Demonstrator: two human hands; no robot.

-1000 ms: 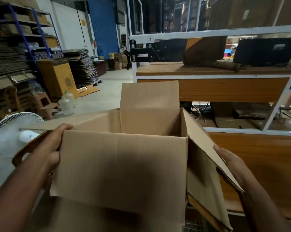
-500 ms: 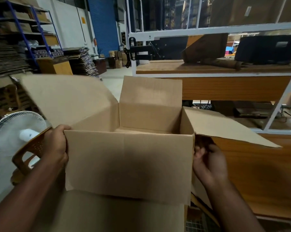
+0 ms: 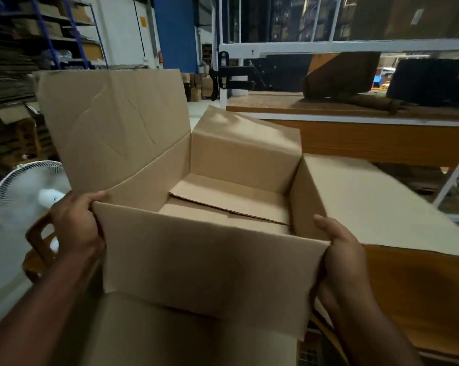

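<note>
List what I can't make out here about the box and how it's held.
1. Left grip: head view; fingertips hidden behind the near left corner of the cardboard box.
2. Right grip: head view; fingers hidden behind the box's near right corner.
3. Box underside and its support: head view; hidden by the front wall.
4. Near flap: head view; blurred, cut off by the bottom edge.

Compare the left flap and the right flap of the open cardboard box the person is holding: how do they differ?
The left flap stands nearly upright; the right flap is folded outward and lies almost flat. The left flap shows several creases; the right flap looks smooth. Both are plain brown flaps of the same cardboard box, which the left hand and right hand grip at its near corners.
</note>
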